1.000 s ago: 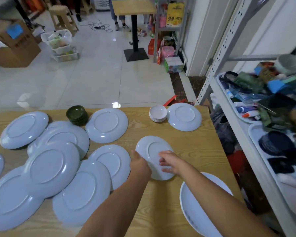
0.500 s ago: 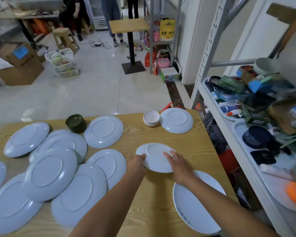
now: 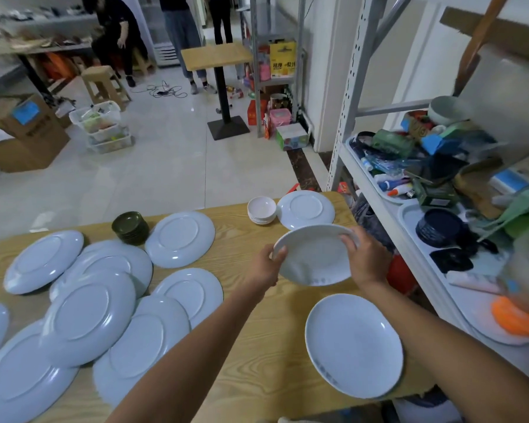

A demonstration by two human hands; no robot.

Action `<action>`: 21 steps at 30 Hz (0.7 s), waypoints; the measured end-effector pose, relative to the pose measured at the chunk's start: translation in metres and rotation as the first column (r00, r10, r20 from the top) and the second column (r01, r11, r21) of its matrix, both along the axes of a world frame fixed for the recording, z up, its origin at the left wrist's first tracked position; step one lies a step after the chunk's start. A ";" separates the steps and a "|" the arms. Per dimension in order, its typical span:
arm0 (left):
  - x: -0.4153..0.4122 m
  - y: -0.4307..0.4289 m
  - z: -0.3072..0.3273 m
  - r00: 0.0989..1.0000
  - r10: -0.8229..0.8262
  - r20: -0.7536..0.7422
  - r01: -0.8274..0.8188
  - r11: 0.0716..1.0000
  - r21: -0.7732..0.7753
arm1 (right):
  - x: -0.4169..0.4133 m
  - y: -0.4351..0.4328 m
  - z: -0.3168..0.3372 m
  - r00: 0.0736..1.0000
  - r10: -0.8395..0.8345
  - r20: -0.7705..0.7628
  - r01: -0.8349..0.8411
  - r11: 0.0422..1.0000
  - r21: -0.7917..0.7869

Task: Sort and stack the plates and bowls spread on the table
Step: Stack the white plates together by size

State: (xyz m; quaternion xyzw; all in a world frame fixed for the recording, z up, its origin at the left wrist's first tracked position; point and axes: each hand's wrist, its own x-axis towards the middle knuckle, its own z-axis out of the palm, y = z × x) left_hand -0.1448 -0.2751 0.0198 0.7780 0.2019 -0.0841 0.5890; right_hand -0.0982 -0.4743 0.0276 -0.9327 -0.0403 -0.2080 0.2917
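Holding a small white plate (image 3: 315, 254) between them, both hands were raised above the wooden worktop (image 3: 251, 346). The left hand (image 3: 264, 267) gripped the plate's left rim with its thumb over the edge, and the right hand (image 3: 367, 257) clasped the right rim, fingers curled over the top. The plate was tilted, hollow side towards the camera, clear of the worktop.

Below it, near the right front corner, 1 larger plate (image 3: 353, 346) lay right side up, partly overhanging the worktop's edge. At the far right corner an upturned plate (image 3: 306, 209) sat just beside a short stack of pale bowls (image 3: 261, 210). A stack of dark green bowls (image 3: 131, 227) stood at the far edge, with another upturned plate (image 3: 180, 239) next to it. On the left, many large upturned plates (image 3: 89, 319) overlapped one another in a loose spread.

A metal shelf (image 3: 379, 190) to the right of the worktop carried trays of mixed clutter. On the tiled floor behind stood a cardboard box (image 3: 22, 132).
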 end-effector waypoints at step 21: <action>-0.025 -0.061 -0.071 0.945 -0.083 -0.316 0.162 0.959 0.233 | -0.062 -0.067 -0.074 0.723 -0.231 -0.651 0.188 0.973 -0.136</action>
